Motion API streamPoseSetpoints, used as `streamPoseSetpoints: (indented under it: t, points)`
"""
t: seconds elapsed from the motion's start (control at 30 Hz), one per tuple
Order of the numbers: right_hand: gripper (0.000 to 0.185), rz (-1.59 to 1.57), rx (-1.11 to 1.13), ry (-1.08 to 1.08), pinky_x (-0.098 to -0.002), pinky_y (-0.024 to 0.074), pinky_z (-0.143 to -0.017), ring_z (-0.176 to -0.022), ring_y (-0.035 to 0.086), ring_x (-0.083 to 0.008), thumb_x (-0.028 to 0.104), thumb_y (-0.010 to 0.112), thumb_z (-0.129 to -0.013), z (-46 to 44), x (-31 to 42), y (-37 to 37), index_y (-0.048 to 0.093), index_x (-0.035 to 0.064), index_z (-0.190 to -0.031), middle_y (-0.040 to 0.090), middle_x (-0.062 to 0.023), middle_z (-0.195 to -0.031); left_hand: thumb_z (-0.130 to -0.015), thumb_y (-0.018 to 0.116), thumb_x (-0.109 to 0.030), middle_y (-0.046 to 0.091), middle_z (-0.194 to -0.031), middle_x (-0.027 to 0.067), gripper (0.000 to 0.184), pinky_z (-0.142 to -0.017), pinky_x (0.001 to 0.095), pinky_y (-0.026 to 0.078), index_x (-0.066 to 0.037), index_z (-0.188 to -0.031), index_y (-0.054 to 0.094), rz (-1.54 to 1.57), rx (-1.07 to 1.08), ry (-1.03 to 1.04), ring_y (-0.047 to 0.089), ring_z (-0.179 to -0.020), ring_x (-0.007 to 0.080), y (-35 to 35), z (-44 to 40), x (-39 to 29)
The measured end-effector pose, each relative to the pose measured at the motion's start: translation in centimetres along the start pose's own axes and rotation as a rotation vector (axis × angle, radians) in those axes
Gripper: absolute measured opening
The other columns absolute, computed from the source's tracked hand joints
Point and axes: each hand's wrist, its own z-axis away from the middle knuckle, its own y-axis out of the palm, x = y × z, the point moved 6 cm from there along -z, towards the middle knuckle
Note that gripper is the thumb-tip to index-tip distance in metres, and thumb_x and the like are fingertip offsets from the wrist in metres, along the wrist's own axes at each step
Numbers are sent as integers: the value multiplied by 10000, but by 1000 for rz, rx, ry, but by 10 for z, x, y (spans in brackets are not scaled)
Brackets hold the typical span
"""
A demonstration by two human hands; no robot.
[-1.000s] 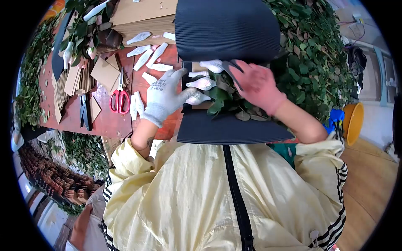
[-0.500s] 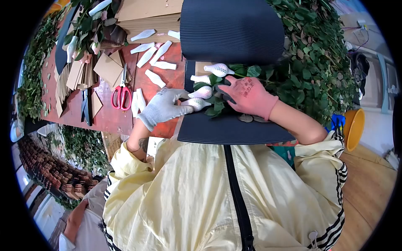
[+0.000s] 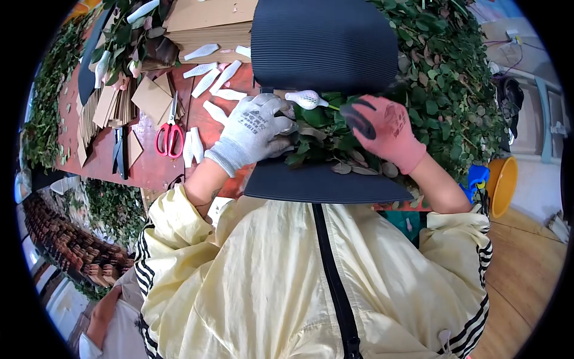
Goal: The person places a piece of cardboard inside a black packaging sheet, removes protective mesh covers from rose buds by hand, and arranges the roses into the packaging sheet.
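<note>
My left hand [image 3: 254, 127], in a grey glove with dark print, curls its fingers over the row of netted flower heads and mostly hides them. Beyond its fingertips lies a flower bud in a white foam net [image 3: 307, 99], its green stem running right. My right hand [image 3: 385, 128], in a pink glove with dark finger coating, hovers over the leafy stems [image 3: 326, 134] with its fingers apart and slightly blurred. Under the stems is a black ribbed sheet [image 3: 329, 182], whose other end [image 3: 323, 45] rises in a curve behind them.
Loose white foam nets [image 3: 225, 78] lie on the red table [image 3: 156, 173]. Red-handled scissors [image 3: 170, 139], cardboard pieces [image 3: 153, 99] and a cardboard stack [image 3: 209, 37] are at the left. Piled foliage [image 3: 445, 90] lines the right, near an orange basin [image 3: 503, 186].
My left hand has moved right and up, covering the flower heads that showed before. My right hand has drawn back to the right, away from the buds, and its fingers have spread.
</note>
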Motion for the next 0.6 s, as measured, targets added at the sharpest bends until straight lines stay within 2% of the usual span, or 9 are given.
streamPoseSetpoints:
  t: [0.13,0.17,0.33,0.37,0.4,0.47,0.53,0.57,0.6]
  points:
    - [343,256,-146,-34,-342,498,-705,-860,625,-220,287,613,-767,-12,1,23,556,123,-1063,606,-60,-938,-704,686,-345,503,-1236,71,374,-916,429,383,-168,-1028,630,-87,-72,59,464,-1155,282,5,-7,-10]
    - [361,167,5,-24,-347,499,-711,-854,632,-219,291,604,-772,-19,4,32,527,99,-1067,611,-62,-935,-698,690,-344,498,-1240,75,397,-917,431,383,-166,-1046,619,-109,-45,46,458,-1164,285,13,-6,-7]
    - [343,80,138,36,-382,494,-718,-868,631,-232,230,590,-742,-27,3,39,528,103,-1054,621,-66,-901,-661,700,-328,479,-1247,122,448,-946,457,365,-135,-1050,588,-170,-81,55,449,-1158,328,17,-4,-7]
    - [451,44,237,70,-360,474,-808,-936,609,-234,286,572,-779,-20,1,23,523,116,-1194,615,-78,-1047,-646,711,-315,479,-1238,138,459,-942,474,362,-132,-1048,584,-155,-84,57,445,-1156,345,19,-5,-7]
    - [451,66,239,105,-360,474,-808,-936,609,-234,286,572,-779,-8,-4,6,523,116,-1194,615,-78,-1047,-639,719,-304,477,-1242,139,479,-941,484,362,-131,-1064,579,-129,-11,27,439,-1167,348,19,-8,-6]
    - [425,107,-157,40,-377,476,-829,-940,611,-246,224,598,-759,18,-9,-47,550,108,-1164,615,-85,-1051,-635,724,-306,470,-1251,142,502,-945,490,360,-131,-1082,574,-125,-57,75,433,-1177,351,19,-6,-7]
    - [369,220,-381,194,-379,472,-867,-967,609,-252,137,627,-744,52,-37,-108,589,83,-1107,624,-105,-1041,-637,726,-310,465,-1258,144,510,-953,489,357,-133,-1090,573,-125,-67,73,427,-1185,356,22,-5,-6]
    - [311,176,-656,99,-358,489,-790,-889,619,-271,163,590,-763,77,-48,-145,584,67,-1059,626,-100,-991,-639,726,-308,464,-1258,144,507,-956,488,357,-135,-1091,574,-125,-76,78,427,-1186,358,21,-4,-7]
    - [260,133,-643,383,-339,503,-729,-774,624,-249,140,609,-774,96,-71,-183,609,34,-1011,637,-94,-863,-642,725,-307,464,-1258,143,504,-959,488,356,-136,-1092,575,-128,-85,83,426,-1187,361,19,-3,-8]
